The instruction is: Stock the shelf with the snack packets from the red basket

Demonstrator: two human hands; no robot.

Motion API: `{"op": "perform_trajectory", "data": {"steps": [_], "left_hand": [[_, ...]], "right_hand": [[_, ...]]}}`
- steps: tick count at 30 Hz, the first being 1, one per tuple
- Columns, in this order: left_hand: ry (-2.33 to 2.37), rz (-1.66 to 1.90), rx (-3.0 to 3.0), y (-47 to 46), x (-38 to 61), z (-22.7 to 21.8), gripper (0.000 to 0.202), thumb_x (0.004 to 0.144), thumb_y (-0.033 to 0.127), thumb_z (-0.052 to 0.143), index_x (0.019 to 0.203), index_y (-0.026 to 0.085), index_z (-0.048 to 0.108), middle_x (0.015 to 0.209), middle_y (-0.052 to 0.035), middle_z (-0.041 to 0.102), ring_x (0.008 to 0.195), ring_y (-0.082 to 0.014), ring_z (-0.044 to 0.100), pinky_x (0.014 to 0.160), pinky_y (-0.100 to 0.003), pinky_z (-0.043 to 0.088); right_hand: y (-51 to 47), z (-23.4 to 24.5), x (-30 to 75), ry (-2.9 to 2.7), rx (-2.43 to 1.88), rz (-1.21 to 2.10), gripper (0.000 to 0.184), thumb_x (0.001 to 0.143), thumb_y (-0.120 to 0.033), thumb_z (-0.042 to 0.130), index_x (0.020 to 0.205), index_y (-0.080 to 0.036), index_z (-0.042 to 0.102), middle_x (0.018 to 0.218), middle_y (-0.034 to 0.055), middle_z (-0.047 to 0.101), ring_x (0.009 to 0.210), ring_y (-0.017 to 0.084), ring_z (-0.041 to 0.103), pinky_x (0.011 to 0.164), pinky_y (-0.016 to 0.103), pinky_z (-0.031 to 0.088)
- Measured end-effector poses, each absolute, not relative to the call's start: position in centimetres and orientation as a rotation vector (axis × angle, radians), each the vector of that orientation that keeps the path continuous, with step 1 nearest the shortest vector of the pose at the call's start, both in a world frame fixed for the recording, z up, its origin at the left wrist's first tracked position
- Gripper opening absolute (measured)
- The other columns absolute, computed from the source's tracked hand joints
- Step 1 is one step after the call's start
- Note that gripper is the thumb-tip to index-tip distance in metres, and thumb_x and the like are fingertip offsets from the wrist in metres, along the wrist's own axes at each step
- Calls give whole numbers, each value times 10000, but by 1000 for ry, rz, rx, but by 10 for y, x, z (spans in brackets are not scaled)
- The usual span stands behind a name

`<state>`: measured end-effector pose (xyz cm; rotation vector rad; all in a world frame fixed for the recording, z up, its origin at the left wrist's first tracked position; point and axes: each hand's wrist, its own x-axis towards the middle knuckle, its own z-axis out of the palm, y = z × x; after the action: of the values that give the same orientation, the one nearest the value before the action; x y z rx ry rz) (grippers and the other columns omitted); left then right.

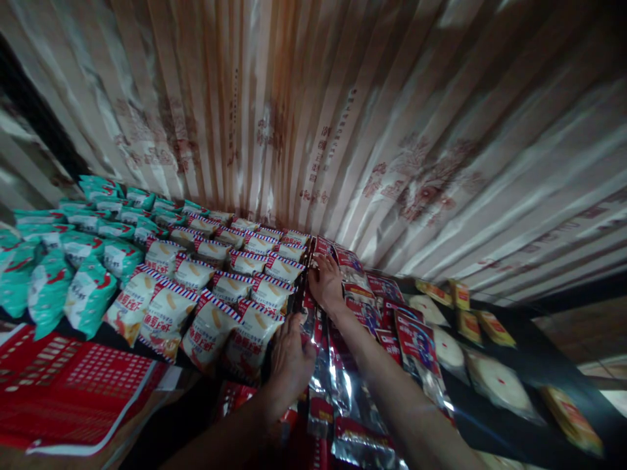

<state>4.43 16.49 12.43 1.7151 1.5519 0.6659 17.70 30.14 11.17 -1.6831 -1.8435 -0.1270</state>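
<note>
My left hand rests between the front white snack bag and a row of shiny red packets, fingers stretched forward and thumb apart. Farther back, my right hand lies over the packets at the left end of that row, its fingers extended toward the curtain; whether it presses on a packet I cannot tell. Neither hand visibly grips anything. Silver-and-red packets lie beneath my forearms. The white bags have striped top edges and stand upright in several rows left of my hands.
Teal snack bags stand in rows at the far left. A red plastic basket sits at the front left. Round pale packs and yellow packets lie on the black surface at right. A pleated printed curtain hangs behind.
</note>
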Motion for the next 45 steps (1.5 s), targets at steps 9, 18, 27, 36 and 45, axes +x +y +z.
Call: {"op": "perform_trajectory", "data": {"steps": [9,18,27,36,45], "left_hand": [[1573,823,1604,168,49,109,517,760,116,492,1275,93,472,1343,-145,500,1264,-238,435,1086,-373,336],[1555,857,1529,170,52,109,494,736,123,516,1229,88,502,1219,-146,569,1168,-233,504,1038,-359,370],[1572,787,1543,167,52,114,535,762,85,478,1294,40,445,1294,-181,500,1246,-258,414,1093,-376,292],[1490,864,1945,152,54,118,578,762,-25,352,1304,132,475,1411,-135,402,1326,-251,337,1096,-443,318],[1414,812,2330,154,53,115,377,821,78,402,1153,82,582,1242,-158,561,1191,-274,487,1031,-441,415]], "right_hand": [[285,88,200,-1785,-1672,44,450,800,-272,448,1199,-82,532,1261,195,553,1208,273,491,1008,445,413],[284,86,194,-1791,-1705,61,466,817,-269,429,1238,-84,499,1265,173,555,1211,245,491,1031,415,394],[274,97,176,-1869,-1884,21,490,854,-246,399,1314,-87,452,1378,166,463,1286,251,394,1039,423,353],[269,109,161,-1906,-2066,9,474,899,-279,372,1352,-145,417,1428,154,409,1332,295,319,1030,499,311],[278,107,193,-1834,-1704,90,443,868,-268,400,1281,-136,492,1304,138,535,1236,231,463,1032,412,389]]}}
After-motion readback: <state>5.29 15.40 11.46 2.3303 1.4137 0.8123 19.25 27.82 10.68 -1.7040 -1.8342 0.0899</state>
